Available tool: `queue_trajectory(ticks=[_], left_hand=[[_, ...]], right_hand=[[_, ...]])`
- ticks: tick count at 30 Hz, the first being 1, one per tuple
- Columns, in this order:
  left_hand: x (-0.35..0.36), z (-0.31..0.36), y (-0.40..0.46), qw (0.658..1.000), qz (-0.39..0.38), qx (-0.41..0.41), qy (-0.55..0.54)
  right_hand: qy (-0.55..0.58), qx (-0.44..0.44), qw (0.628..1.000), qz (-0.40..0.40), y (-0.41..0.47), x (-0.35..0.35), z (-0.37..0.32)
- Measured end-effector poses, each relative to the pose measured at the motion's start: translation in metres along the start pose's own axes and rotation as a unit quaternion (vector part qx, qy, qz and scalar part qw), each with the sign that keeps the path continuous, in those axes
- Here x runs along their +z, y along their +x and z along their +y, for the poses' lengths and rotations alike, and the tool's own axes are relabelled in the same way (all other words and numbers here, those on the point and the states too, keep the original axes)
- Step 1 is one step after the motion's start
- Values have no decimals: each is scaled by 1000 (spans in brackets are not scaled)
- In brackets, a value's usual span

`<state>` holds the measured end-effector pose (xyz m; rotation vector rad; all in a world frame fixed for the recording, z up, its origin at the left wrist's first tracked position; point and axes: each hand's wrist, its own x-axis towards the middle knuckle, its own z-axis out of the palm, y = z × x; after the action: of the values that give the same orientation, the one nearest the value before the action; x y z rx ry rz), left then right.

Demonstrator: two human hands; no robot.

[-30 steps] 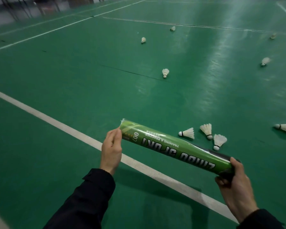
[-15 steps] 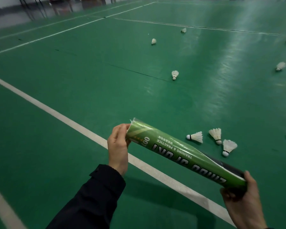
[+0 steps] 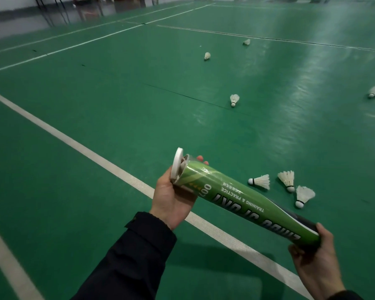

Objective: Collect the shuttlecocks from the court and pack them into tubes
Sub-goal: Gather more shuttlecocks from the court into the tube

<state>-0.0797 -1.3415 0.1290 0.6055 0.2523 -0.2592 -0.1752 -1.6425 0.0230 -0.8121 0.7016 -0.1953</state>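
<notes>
- I have the green tube (image 3: 243, 202) held slantwise between both hands, above the white line (image 3: 78, 146) on the green court floor (image 3: 117, 94).
- My left hand (image 3: 171, 198) cups the tube's upper end, fingers wrapped behind it, and the white cap (image 3: 177, 164) stands tilted off the rim there, so I judge the step in hand is opening the tube.
- My right hand (image 3: 312, 258) grips the dark lower end, fingers curled round it.
- I cannot tell what the tube holds; something pale shows at the mouth, no more.
- Three shuttlecocks (image 3: 286, 185) lie close together on the floor just beyond the tube; another shuttlecock (image 3: 234, 100) lies farther out, and more are scattered well apart toward the far lines.
- Next, I reckon, the cap must come fully free and stay in the left hand, then one hand has to let go of the tube to reach down for the nearest three.
- They should go in cork first, so the feathers are not crushed.
</notes>
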Motion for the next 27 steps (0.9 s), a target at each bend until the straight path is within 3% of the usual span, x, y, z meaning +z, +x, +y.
queue_trajectory(ticks=[10, 19, 27], left_hand=[[2, 2, -1, 980, 65, 150, 117], [-9, -2, -2, 937, 46, 220, 269], [-2, -20, -19, 789, -44, 364, 493]], right_hand=[[39, 9, 999, 20, 9, 2, -2], [68, 0, 998, 10, 9, 8, -8], [104, 6, 995, 7, 14, 0, -9]])
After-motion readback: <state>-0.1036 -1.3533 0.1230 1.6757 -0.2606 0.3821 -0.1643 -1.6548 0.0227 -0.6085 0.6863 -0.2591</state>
